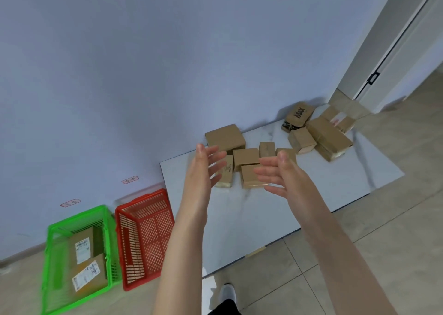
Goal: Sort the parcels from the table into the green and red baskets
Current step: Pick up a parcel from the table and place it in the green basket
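Backing the table, plain blue wall

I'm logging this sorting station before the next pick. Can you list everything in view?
table: one, white marbled, low, against the wall
parcels on the table: about eleven, brown cardboard, in a near cluster and a far one
green basket: one, green, on the floor, leftmost
parcels in the green basket: two, brown with white labels
red basket: one, red, between green basket and table
wall labels: two, red-outlined, above the baskets
shoe: one, white, on the floor
left hand: open, over the near cluster
right hand: open, over the near cluster
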